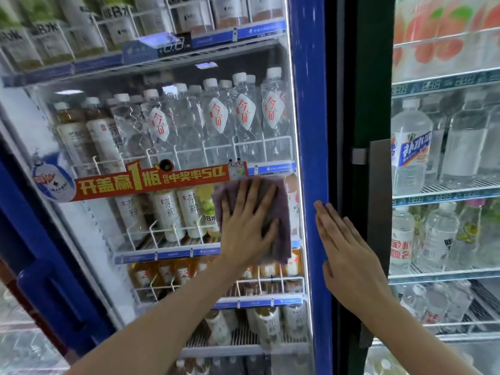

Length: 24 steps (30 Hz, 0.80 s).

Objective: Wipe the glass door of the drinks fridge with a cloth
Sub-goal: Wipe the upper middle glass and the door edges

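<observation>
Folded purple terry cloth (273, 212) lies flat against the blue-framed glass door of the drinks fridge (189, 136), lower right of the pane, just under a red promotional banner (151, 181). Left hand (247, 226) presses on cloth, fingers straight and spread, palm flat. Right hand (349, 255) rests open, fingers together, on the door's blue right frame edge (311, 131). Behind glass: clear water bottles (216, 123) above, white tea bottles (167, 215) beside cloth.

A red banner (151, 182) on the fridge shelf read "开盖赢1瓶" and "中奖率50%". Clear water bottles (216, 117) above it bore red "今矿" on white diamond labels.
</observation>
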Each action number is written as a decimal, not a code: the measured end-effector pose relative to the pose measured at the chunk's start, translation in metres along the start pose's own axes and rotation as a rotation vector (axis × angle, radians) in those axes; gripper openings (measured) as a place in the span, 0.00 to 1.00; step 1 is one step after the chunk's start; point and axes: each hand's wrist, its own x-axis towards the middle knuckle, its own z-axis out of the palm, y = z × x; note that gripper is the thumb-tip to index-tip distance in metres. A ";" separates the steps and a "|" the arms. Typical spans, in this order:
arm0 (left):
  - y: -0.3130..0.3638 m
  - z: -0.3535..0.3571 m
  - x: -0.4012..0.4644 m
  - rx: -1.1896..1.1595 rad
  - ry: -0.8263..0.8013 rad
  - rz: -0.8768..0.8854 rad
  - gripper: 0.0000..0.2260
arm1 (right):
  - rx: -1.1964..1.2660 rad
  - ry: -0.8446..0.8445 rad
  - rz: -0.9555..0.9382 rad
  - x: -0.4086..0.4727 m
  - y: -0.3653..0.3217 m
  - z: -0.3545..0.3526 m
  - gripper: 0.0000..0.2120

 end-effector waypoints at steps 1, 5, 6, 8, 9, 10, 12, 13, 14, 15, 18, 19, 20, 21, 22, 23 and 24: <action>-0.001 -0.007 0.023 -0.006 0.044 -0.036 0.33 | 0.004 -0.003 0.003 0.000 -0.001 -0.001 0.45; 0.000 -0.029 0.097 -0.021 0.165 -0.078 0.34 | -0.005 -0.010 -0.006 0.001 0.000 -0.003 0.45; 0.002 -0.032 0.110 -0.028 0.192 -0.088 0.34 | -0.010 -0.011 -0.010 0.000 0.001 -0.003 0.45; 0.007 -0.037 0.131 -0.027 0.241 -0.092 0.33 | -0.015 -0.022 -0.021 0.000 0.004 -0.003 0.45; 0.009 -0.037 0.138 -0.018 0.258 -0.083 0.32 | -0.011 -0.025 -0.025 0.000 0.005 -0.003 0.45; 0.010 -0.036 0.140 -0.006 0.267 -0.072 0.32 | -0.005 -0.026 -0.026 0.000 0.006 -0.003 0.45; 0.010 -0.031 0.138 0.015 0.269 -0.043 0.31 | 0.007 -0.017 -0.023 0.001 0.006 -0.002 0.45; 0.010 -0.028 0.134 0.022 0.266 -0.027 0.31 | 0.011 -0.010 -0.022 0.000 0.005 -0.002 0.45; 0.011 -0.025 0.129 0.025 0.262 -0.014 0.31 | 0.014 -0.003 -0.023 0.000 0.005 -0.001 0.45; 0.013 -0.022 0.123 0.024 0.258 -0.006 0.31 | 0.019 0.004 -0.025 0.000 0.005 -0.001 0.45; 0.021 -0.009 0.102 0.007 0.244 0.008 0.30 | 0.028 0.025 -0.034 -0.001 0.007 0.001 0.45; 0.024 -0.005 0.092 0.001 0.237 0.014 0.30 | 0.027 0.035 -0.036 -0.001 0.007 0.002 0.45; 0.026 0.001 0.082 -0.003 0.227 0.020 0.30 | 0.030 0.045 -0.037 -0.001 0.008 0.003 0.45; 0.028 0.006 0.071 -0.008 0.216 0.023 0.31 | 0.034 0.054 -0.037 -0.001 0.008 0.005 0.45; 0.031 0.011 0.060 -0.017 0.204 0.026 0.31 | 0.036 0.064 -0.037 -0.001 0.008 0.006 0.45; 0.034 0.017 0.048 -0.030 0.192 0.028 0.31 | 0.034 0.072 -0.037 -0.001 0.009 0.007 0.44; 0.039 0.022 0.036 -0.046 0.176 0.027 0.30 | 0.031 0.075 -0.039 -0.001 0.010 0.009 0.44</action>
